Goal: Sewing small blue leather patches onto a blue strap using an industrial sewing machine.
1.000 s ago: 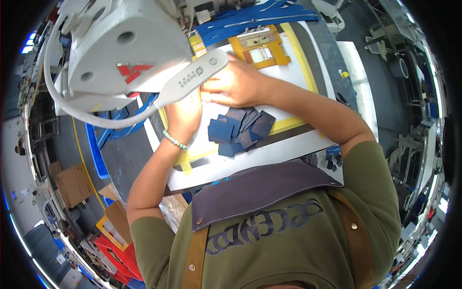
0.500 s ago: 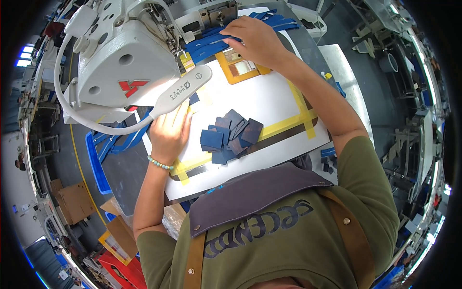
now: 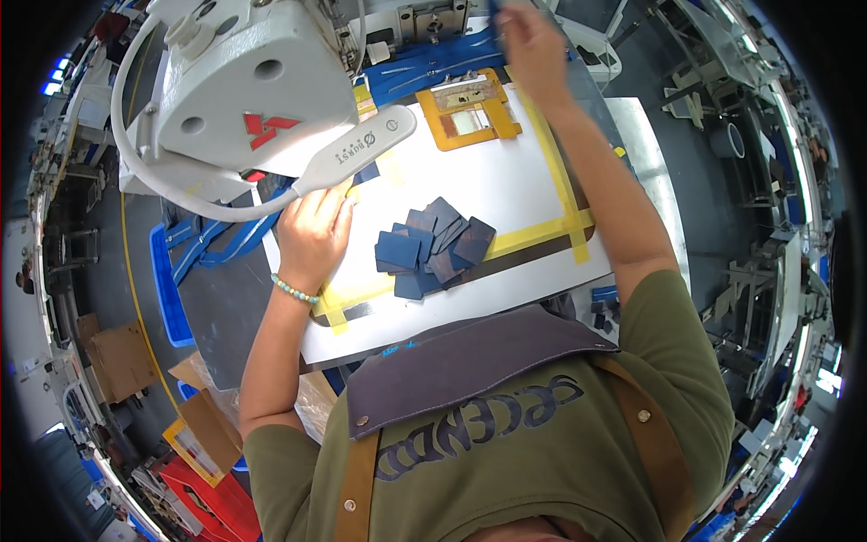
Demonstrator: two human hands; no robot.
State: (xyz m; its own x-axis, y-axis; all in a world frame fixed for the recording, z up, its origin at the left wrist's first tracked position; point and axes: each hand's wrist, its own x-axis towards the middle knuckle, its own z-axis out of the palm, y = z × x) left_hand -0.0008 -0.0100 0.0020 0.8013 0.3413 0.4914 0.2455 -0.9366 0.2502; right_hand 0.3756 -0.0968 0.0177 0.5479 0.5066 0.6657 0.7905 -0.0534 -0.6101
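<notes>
My left hand [image 3: 312, 226] lies flat on the white work board [image 3: 420, 185], fingers stretched out beneath the white lamp. Its fingertips are partly hidden by the lamp, beside a small dark blue fabric square [image 3: 368, 172]. My right hand [image 3: 535, 59] is raised at the far right of the board, a little blurred. Its fingers pinch a blue fabric strip [image 3: 494, 13], whose end stands up from the pile. More blue strips [image 3: 424, 68] lie along the board's far edge. A yellow-framed template [image 3: 465, 134] rests just below them. Several dark blue squares [image 3: 432, 246] are heaped mid-board.
A white sewing machine [image 3: 257, 90] and its lamp [image 3: 357, 149] overhang the board's left side. Yellow tape [image 3: 533, 233] edges the board. At the left, a blue bin [image 3: 172, 294] stands by hanging blue strips [image 3: 237, 244]. Cardboard [image 3: 212, 434] and a red crate [image 3: 212, 501] sit lower left.
My right hand has moved right and away from over the blue strips, lifting a strip's end. My left hand keeps its place on the board. The whole view has shifted slightly.
</notes>
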